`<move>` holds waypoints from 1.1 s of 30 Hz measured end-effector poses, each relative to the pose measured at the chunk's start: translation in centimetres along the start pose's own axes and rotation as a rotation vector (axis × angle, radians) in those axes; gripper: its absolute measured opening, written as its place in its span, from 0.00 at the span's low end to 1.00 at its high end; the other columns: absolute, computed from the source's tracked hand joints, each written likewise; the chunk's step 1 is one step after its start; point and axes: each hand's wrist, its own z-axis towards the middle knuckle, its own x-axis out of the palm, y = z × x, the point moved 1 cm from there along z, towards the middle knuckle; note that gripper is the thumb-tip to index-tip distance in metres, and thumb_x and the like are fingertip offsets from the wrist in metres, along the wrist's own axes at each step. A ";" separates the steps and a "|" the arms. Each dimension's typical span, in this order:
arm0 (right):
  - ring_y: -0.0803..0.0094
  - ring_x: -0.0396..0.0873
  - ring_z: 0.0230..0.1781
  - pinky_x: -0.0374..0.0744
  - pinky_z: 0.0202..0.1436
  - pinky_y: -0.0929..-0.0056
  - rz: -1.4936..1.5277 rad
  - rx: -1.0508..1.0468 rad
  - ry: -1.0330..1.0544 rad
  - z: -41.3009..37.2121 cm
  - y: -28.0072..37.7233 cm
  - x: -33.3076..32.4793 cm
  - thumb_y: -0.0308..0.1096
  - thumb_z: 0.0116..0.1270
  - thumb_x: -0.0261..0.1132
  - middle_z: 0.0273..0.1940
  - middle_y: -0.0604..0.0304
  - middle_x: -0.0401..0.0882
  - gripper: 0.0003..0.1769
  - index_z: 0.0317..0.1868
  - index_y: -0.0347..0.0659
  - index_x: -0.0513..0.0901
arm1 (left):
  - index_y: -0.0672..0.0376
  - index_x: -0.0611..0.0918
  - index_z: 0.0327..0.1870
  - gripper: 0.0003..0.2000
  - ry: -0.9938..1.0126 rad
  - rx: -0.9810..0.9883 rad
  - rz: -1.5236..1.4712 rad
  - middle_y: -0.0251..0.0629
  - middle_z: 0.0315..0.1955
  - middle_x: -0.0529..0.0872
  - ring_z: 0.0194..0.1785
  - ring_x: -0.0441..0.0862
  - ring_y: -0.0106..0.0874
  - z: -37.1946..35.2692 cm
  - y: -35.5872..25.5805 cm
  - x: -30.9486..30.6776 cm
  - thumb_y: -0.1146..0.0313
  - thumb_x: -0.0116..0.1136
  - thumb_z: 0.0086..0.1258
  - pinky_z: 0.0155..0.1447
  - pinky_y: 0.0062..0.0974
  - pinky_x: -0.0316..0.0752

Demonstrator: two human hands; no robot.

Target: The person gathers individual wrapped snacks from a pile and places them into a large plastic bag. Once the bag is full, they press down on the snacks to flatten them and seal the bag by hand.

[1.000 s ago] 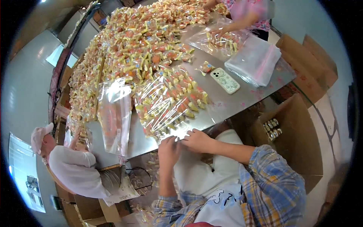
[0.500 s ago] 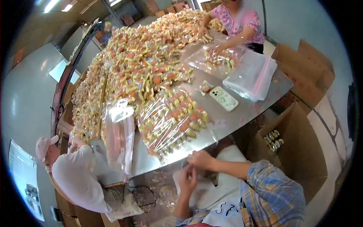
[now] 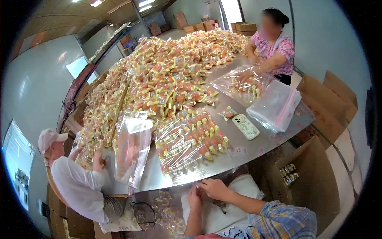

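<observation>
A clear plastic bag full of rows of small wrapped snacks lies flat before me, its near end reaching the table edge. At that end my left hand and my right hand meet, fingers pinched together on what looks like the bag's clear edge. The exact grip is partly hidden by the fingers. Left of the filled bag rests a stack of flat clear bags. To its right are a phone in a pale green patterned case and one loose wrapped snack.
A large heap of wrapped snacks covers the metal table's far side. More flat bags lie at right. One co-worker handles a bag across the table; another sits at left. An open carton stands at my right.
The view has tilted up, showing more of both co-workers and the room. My hands have drawn closer together at the bag's near edge.
</observation>
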 end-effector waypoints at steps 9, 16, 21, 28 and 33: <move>0.60 0.84 0.47 0.86 0.43 0.62 0.059 -0.089 0.057 -0.1 0.6 0.1 0.38 0.65 0.71 0.46 0.62 0.83 0.20 0.58 0.53 0.86 | 0.53 0.80 0.68 0.21 -0.091 -0.123 -0.067 0.29 0.54 0.88 0.58 0.84 0.27 -3.2 0.0 0.0 0.52 0.44 0.88 0.57 0.30 0.78; 0.60 0.82 0.48 0.86 0.46 0.65 0.009 -0.050 -0.020 0.2 1.6 -0.3 0.39 0.70 0.69 0.48 0.62 0.83 0.15 0.55 0.44 0.87 | 0.50 0.80 0.67 0.20 -0.044 -0.214 -0.034 0.28 0.57 0.86 0.58 0.82 0.24 -3.5 0.4 -1.3 0.50 0.45 0.87 0.60 0.32 0.75; 0.59 0.82 0.46 0.84 0.47 0.63 -0.039 -0.117 0.116 -0.3 0.5 1.1 0.37 0.70 0.69 0.47 0.62 0.83 0.15 0.55 0.45 0.87 | 0.49 0.79 0.68 0.20 0.018 -0.145 -0.097 0.28 0.59 0.85 0.59 0.82 0.25 -3.9 0.1 -0.4 0.49 0.46 0.87 0.57 0.29 0.77; 0.61 0.82 0.47 0.81 0.51 0.62 0.044 -0.150 -0.206 0.4 2.0 -0.3 0.37 0.70 0.68 0.52 0.63 0.86 0.14 0.54 0.47 0.89 | 0.54 0.80 0.65 0.19 -0.031 -0.095 -0.060 0.32 0.56 0.86 0.58 0.83 0.26 -4.2 -0.7 0.1 0.51 0.49 0.87 0.56 0.30 0.79; 0.64 0.82 0.47 0.77 0.53 0.63 0.014 -0.104 -0.119 0.6 1.1 0.7 0.39 0.68 0.69 0.52 0.67 0.88 0.15 0.53 0.51 0.90 | 0.55 0.82 0.61 0.17 -0.057 -0.065 0.113 0.34 0.54 0.87 0.58 0.84 0.29 -3.8 -0.6 -0.4 0.54 0.51 0.86 0.59 0.32 0.79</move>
